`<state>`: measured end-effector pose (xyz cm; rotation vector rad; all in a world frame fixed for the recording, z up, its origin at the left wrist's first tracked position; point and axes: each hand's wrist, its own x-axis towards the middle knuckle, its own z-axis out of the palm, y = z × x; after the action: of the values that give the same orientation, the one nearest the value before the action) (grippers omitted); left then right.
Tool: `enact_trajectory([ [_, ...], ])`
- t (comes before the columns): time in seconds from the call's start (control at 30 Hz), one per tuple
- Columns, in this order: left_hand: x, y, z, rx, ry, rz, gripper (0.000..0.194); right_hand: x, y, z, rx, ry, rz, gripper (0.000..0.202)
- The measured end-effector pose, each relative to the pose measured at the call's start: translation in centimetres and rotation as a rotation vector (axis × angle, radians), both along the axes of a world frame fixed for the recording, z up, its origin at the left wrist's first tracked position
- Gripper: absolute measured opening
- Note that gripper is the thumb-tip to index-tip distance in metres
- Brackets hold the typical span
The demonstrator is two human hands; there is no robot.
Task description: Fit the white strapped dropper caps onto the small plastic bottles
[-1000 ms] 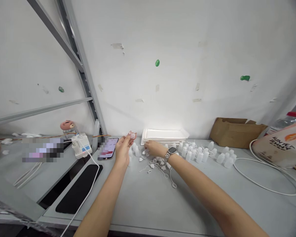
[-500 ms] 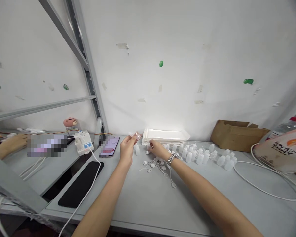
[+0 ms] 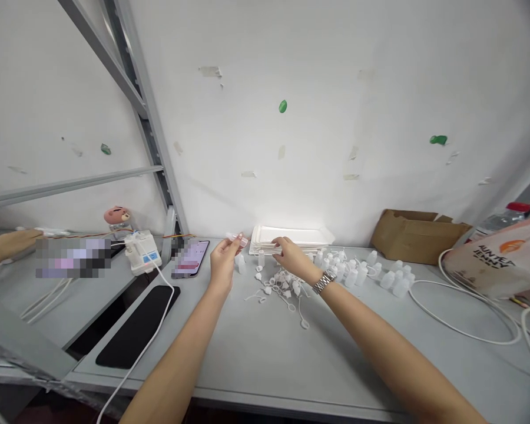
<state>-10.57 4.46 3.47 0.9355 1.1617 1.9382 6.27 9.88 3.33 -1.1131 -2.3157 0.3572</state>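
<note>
Clear piece is pinched between thumb and fingertips of left hand, lifted above the table; probably a small bottle, its end can't be made out. Nothing is seen held in right hand; thumb and index are parted, other fingers loosely curled, in front of the tray stack. Contact with the stack can't be told.

One bottle is stood upright just beside the stack's near left corner, another bottle is placed just below left hand. Loose caps with ring straps are heaped between the arms, a few strewn toward the near side.

Progress, as judged: partway. Main cluster is stood right of the heap, mostly upright, with strap loops seen among it; smaller group is set further right. Which bottles are capped can't be confirmed at this size. Not finished: the clear piece is in hand, the two near bottles are kept apart from the cluster, and a fair heap of caps is unused.

Phone is laid left of left hand, box is set behind the smaller group. Co-worker's hand is seen far left, well apart
</note>
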Motion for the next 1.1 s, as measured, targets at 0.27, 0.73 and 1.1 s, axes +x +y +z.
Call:
enact_trajectory([
  [0.27, -0.2, 0.0, 0.0, -0.019, 0.003, 0.017, 0.037, 1.5, -1.6, -0.3, -0.081, -0.021, 0.041, 0.022],
  [0.73, 1.6, -0.3, -1.0, -0.007, 0.137, -0.059, 0.034, 2.4, -3.9, -3.5, -0.071, -0.098, 0.119, 0.008],
  [1.1, 3.3, -0.6, -2.8, -0.023, 0.223, -0.203, 0.034, 5.6, -2.4, -2.3, -0.479, 0.561, -0.006, 0.022],
])
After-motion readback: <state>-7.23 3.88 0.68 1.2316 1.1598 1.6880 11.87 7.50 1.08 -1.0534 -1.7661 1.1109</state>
